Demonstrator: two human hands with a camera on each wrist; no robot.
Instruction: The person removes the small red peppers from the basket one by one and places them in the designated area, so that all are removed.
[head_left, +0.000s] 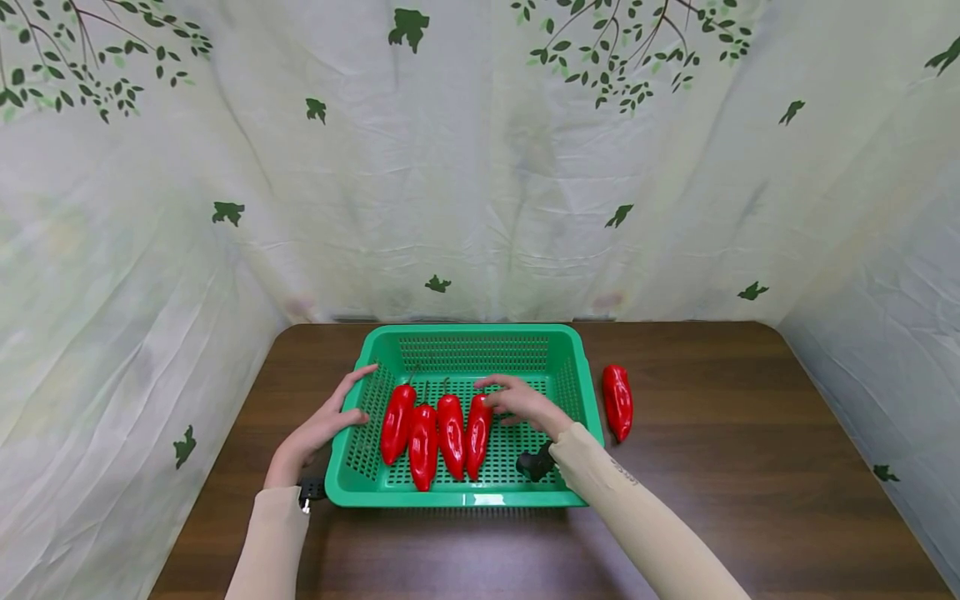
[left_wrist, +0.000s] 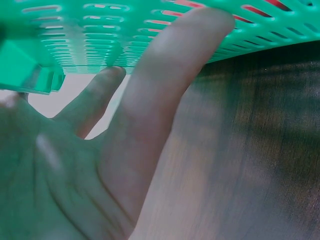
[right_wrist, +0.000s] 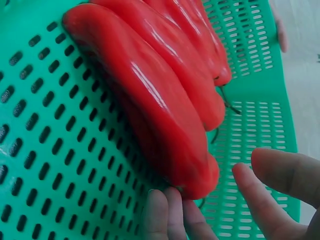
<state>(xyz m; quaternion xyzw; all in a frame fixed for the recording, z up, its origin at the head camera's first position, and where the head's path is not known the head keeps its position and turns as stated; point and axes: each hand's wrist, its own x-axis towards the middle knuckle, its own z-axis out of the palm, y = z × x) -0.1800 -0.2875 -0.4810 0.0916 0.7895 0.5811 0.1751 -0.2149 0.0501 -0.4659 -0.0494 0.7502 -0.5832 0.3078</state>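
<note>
Several glossy red peppers point(head_left: 423, 446) lie side by side in a green plastic basket point(head_left: 465, 498), stems toward its far side. My right hand point(head_left: 521, 404) reaches in over the right-hand pepper point(right_wrist: 145, 95). Its fingertips point(right_wrist: 159, 212) are right at that pepper's stem end, while two other fingers stretch out past it with a gap between. At the basket's left side, my left hand point(head_left: 322, 429) is spread with straight fingers along the rim. In the left wrist view, a fingertip point(left_wrist: 212, 22) lies against the slotted wall.
One more red pepper point(head_left: 617, 403) lies on the brown wooden table point(head_left: 720, 467), to the right of the basket. A pale curtain point(head_left: 480, 167) with green leaf prints hangs behind the table and along both sides. A black wrist device point(head_left: 535, 463) hangs over the basket floor.
</note>
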